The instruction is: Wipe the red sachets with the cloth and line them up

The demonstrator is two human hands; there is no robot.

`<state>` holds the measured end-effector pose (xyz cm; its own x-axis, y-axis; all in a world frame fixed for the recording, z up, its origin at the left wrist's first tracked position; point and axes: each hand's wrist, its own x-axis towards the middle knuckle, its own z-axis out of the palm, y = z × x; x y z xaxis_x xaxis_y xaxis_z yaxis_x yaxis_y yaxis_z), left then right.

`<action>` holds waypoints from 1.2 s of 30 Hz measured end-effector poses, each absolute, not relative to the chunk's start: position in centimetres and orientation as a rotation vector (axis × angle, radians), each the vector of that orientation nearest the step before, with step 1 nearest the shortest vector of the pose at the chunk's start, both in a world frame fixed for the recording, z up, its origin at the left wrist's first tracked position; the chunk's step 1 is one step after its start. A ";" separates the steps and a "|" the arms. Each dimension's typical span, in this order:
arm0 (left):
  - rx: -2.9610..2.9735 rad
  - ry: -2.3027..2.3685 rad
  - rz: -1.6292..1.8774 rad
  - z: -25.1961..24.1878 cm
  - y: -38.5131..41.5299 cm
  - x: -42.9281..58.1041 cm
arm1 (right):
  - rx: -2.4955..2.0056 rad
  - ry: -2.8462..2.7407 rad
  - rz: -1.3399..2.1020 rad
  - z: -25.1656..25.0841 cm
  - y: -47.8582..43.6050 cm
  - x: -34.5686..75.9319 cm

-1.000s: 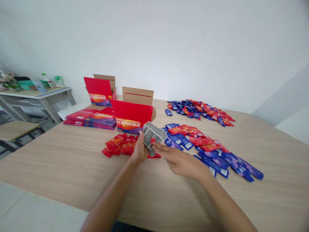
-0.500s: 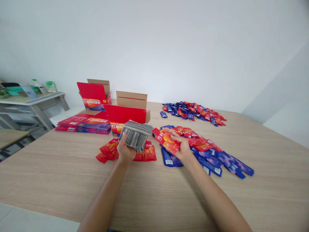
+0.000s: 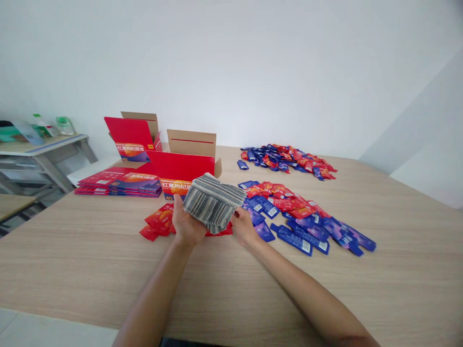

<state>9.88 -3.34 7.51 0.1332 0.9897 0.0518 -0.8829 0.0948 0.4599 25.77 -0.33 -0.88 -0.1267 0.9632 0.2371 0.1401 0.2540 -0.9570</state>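
My left hand (image 3: 186, 225) is closed around a grey striped bundle (image 3: 213, 202) and holds it up over the wooden table (image 3: 90, 260). My right hand (image 3: 244, 226) is low beside the bundle, its fingers tucked under it and hidden, just over the edge of a small pile of red sachets (image 3: 159, 221). To the right of that hand lies a spread of blue and red sachets (image 3: 292, 212). An open red carton (image 3: 181, 169) stands directly behind the bundle.
A second open red carton (image 3: 132, 137) stands further back on the left, with a stack of flat red cartons (image 3: 119, 183) in front of it. Another heap of mixed sachets (image 3: 285, 158) lies at the far side. A grey side table (image 3: 39, 144) with bottles is at the left.
My right hand held a red sachet half a second ago; it has since dropped left, under the bundle by the red pile, and the sachet is out of sight. My left hand raised the bundle slightly.
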 end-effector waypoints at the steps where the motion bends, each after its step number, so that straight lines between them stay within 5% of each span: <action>1: 0.427 0.291 1.387 7.4 -3.5 10.0 | -1.082 -1.562 0.992 -0.6 -0.5 25.7; 9: 0.419 0.207 1.250 6.8 -3.1 9.6 | -1.204 -1.997 0.660 1.4 -0.7 26.0; 20: 0.361 0.160 1.073 6.0 -3.5 10.3 | -2.232 -1.962 0.068 4.1 2.7 43.6; 28: 0.371 0.102 1.095 5.2 -4.0 11.6 | -2.268 -2.169 0.031 2.9 3.1 46.2; 36: 0.320 0.092 1.070 5.5 -4.3 12.1 | -2.290 -1.947 -0.154 7.7 1.7 47.2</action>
<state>12.08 -4.26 5.53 0.4814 0.8729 0.0799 -0.8464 0.4392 0.3012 47.17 1.67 7.70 0.1616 0.9734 0.1623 0.9868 -0.1582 -0.0341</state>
